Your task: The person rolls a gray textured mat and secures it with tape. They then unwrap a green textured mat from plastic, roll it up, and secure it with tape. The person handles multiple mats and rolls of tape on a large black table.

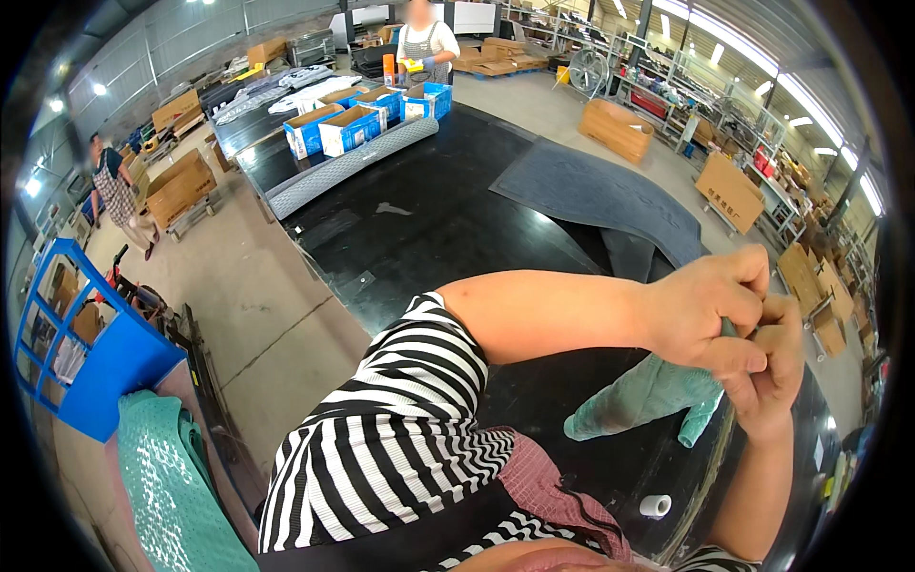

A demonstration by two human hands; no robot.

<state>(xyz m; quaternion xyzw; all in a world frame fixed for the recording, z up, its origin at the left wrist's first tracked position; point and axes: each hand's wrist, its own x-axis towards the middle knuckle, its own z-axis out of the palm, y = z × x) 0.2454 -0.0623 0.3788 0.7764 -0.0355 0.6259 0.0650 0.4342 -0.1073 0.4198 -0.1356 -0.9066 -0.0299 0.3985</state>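
Note:
My left hand (pixel 701 310) reaches across to the right, its fingers curled and pinched against those of my right hand (pixel 777 367). Between the two hands a bit of dark green material shows. Below them hangs a dusty green work glove (pixel 639 400), its finger-like ends toward the black table; its upper part runs up behind my left hand. Both hands appear to grip it, though the fingers hide just where. Near my body a small white roll (pixel 655 505) sits on the black table (pixel 429 224).
A dark grey mat (pixel 600 186) lies across the table's right side. Farther off are a rolled quilted sheet (pixel 357 167) and several blue-and-white boxes (pixel 353 131). One person (pixel 427 48) stands at the far end, another (pixel 114 186) at left. A blue frame (pixel 119 353) stands left.

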